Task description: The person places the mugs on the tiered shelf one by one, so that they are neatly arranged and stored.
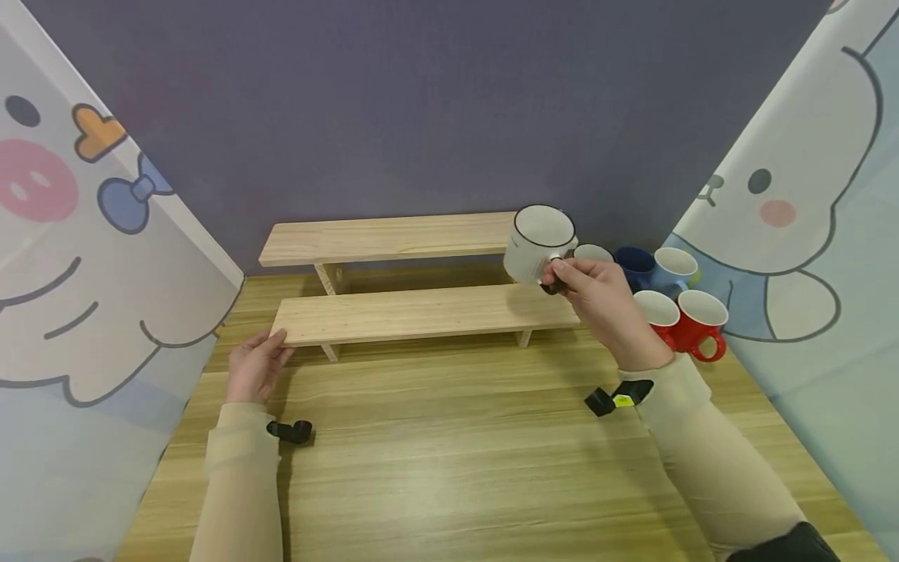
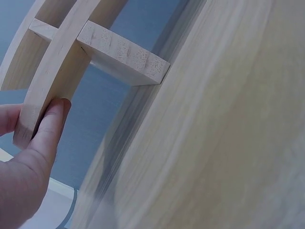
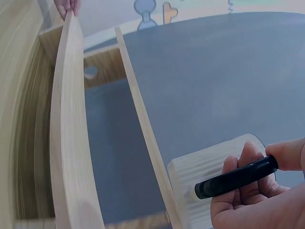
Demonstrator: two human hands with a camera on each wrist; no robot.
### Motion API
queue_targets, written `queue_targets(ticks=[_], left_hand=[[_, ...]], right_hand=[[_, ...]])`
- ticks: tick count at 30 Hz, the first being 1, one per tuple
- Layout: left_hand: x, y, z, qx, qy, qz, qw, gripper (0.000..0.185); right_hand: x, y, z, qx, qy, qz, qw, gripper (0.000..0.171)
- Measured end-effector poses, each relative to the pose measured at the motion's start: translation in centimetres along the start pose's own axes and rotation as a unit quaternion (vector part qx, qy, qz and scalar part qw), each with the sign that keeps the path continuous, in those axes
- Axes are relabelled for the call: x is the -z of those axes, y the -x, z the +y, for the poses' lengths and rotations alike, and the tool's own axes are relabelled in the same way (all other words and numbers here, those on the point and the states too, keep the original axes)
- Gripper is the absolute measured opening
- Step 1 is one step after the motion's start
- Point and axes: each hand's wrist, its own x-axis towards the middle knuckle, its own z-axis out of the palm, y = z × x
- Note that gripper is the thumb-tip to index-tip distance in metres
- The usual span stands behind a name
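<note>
Wood-grained tabletop below, my left hand pinches the lower shelf and my right hand grips a white mug — contact with the upper shelf unclear.

I can read no word, number or brand. A small yellow label sits on the black wrist device at my right sleeve, nearer me than the wooden shelf and off past its right end; any print on it is too small to make out.
</note>
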Motion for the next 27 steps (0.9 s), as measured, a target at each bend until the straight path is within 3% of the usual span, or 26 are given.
queue_targets(ticks=[12,22,27], left_hand=[[0.1,-0.2,0.0,0.006,0.01,-0.005,0.9999,0.076],[-0.1,0.2,0.3,0.008,0.025,-0.019,0.9995,0.075],[0.0,0.2,0.2,0.005,0.018,-0.018,0.9996,0.071]], right_hand=[[-8.9,-2.7,0.8,-0.019,-0.058,-0.034,0.998,0.02],[-16.0,-4.3,1.0,-0.063,-0.053,-0.037,0.996,0.022],[-19.0,-5.1,0.7,-0.073,-0.016,-0.037,0.996,0.025]])
